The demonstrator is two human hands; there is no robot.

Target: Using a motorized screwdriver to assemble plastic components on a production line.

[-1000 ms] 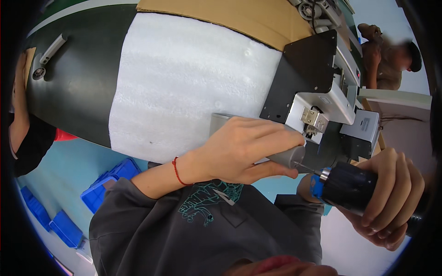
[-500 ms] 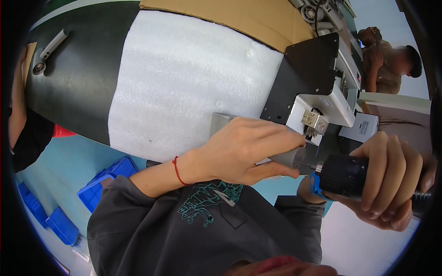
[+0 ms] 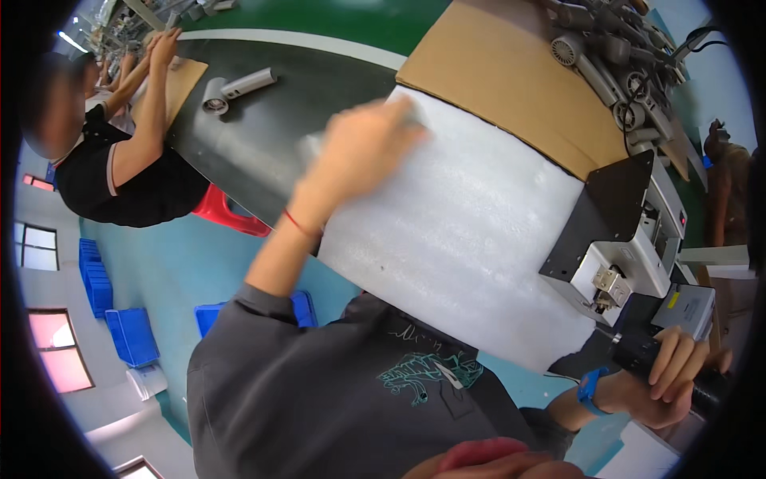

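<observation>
My left hand (image 3: 359,152), smeared by motion, is over the far left part of the white foam sheet (image 3: 455,215). Its fingers look closed on a grey handheld fan (image 3: 311,145), of which only blurred bits stick out on both sides. At the lower right, my right hand (image 3: 670,379) is wrapped around a black electric screwdriver (image 3: 636,351). The driver's thin bit points up and left, apart from any workpiece. Close beyond it stands a white and black machine (image 3: 638,263) with a small metal block (image 3: 611,286) on its front.
Another grey handheld fan (image 3: 239,88) lies on the dark table (image 3: 263,144). Several more fans (image 3: 594,68) are piled past the brown cardboard (image 3: 503,88). A co-worker (image 3: 120,160) sits at the left. Blue bins (image 3: 132,335) stand on the floor.
My left hand has swung away from the screwdriver, far and to the left, taking the grey handheld fan off the bit. My right hand keeps the screwdriver. The view has shifted left.
</observation>
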